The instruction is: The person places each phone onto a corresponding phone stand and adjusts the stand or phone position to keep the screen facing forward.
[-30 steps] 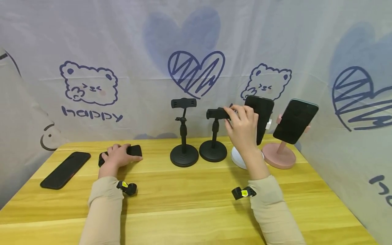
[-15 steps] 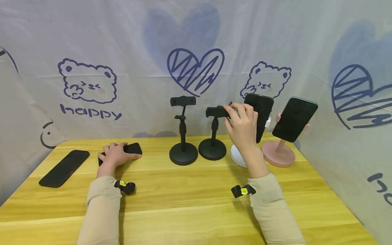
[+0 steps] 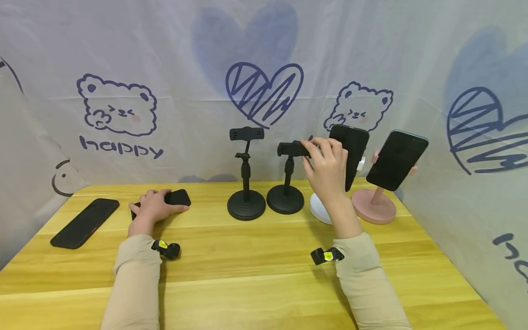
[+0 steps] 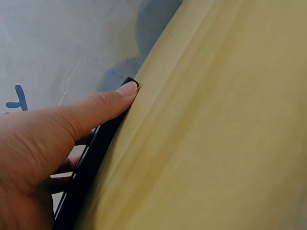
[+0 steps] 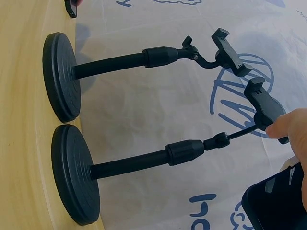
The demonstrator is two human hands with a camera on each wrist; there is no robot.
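My left hand (image 3: pixel 153 206) grips a black phone (image 3: pixel 179 197) that lies on the table's left side. In the left wrist view the thumb (image 4: pixel 108 104) lies along one edge of the phone (image 4: pixel 91 165), and the other fingers show behind it. Over at the right, my right hand (image 3: pixel 327 169) pinches the end of the clamp (image 5: pixel 265 108) on a black phone stand (image 3: pixel 285 200). No phone sits in that clamp. Its outer end is partly hidden behind the fingers. A second black stand (image 3: pixel 246 206), also with a bare clamp, stands just left of it.
Another black phone (image 3: pixel 85 223) lies at the far left of the wooden table (image 3: pixel 239 293). Behind my right hand, a white stand (image 3: pixel 319 211) holds a phone (image 3: pixel 350 151). Beside it a pink stand (image 3: pixel 373 208) carries one (image 3: pixel 398 160). A printed cloth (image 3: pixel 185 114) hangs behind.
Both hands keep their holds almost unmoved. The head view has tilted slightly, so the scene sits a little higher in it.
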